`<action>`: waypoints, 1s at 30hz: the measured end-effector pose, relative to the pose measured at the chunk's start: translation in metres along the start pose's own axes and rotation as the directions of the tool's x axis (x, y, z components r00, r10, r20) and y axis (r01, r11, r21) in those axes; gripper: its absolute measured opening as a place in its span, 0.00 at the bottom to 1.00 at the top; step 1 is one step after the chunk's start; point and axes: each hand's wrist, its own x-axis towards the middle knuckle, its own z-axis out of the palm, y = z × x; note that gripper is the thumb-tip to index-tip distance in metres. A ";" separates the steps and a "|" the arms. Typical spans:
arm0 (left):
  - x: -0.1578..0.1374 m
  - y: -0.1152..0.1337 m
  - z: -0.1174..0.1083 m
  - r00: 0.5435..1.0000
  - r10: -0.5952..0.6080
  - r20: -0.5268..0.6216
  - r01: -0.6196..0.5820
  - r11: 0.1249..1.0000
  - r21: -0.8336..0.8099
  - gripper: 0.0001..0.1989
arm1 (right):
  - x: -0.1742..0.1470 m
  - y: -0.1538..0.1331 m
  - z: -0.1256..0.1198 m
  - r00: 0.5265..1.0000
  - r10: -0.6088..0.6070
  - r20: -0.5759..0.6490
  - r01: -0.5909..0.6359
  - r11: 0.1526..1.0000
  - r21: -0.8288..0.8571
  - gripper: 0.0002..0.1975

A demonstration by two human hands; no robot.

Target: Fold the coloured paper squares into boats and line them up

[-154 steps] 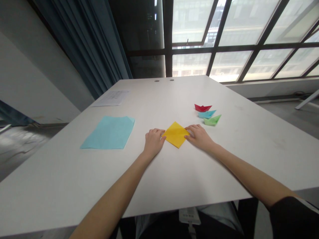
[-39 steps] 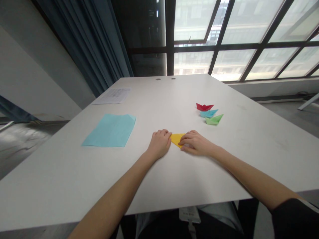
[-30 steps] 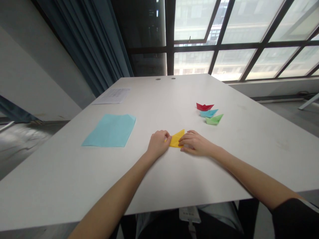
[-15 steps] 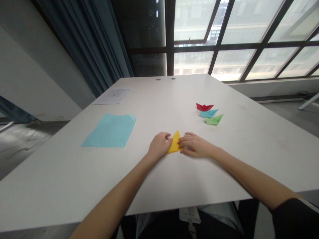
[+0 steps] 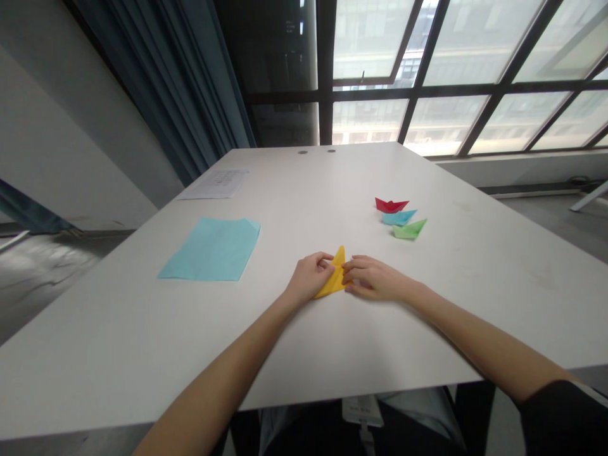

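Observation:
A folded piece of yellow paper (image 5: 337, 273), pointed at its top, lies on the white table between my two hands. My left hand (image 5: 311, 273) grips its left side, thumb on the front and fingers curled at the edge. On the other side my right hand (image 5: 373, 277) holds the right part, with bent fingertips covering that edge. Beyond my right hand stand three small paper boats: a red boat (image 5: 391, 206), a blue boat (image 5: 399, 218) and a green boat (image 5: 409, 230).
Light-blue square paper (image 5: 211, 250) lies flat on the table (image 5: 285, 354) to the left. Farther back is a printed white sheet (image 5: 216, 183) near the table's left edge. A blue curtain (image 5: 175, 76) and windows are behind the table.
My left hand has shifted slightly right and now reaches further over the yellow paper. The paper's lower left corner sticks out more, and its tip leans slightly right.

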 end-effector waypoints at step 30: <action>0.003 0.015 0.012 0.980 -0.191 0.049 0.149 0.556 -0.818 0.19 | 0.013 -0.011 0.011 0.840 0.329 -0.432 -0.226 0.935 0.273 0.13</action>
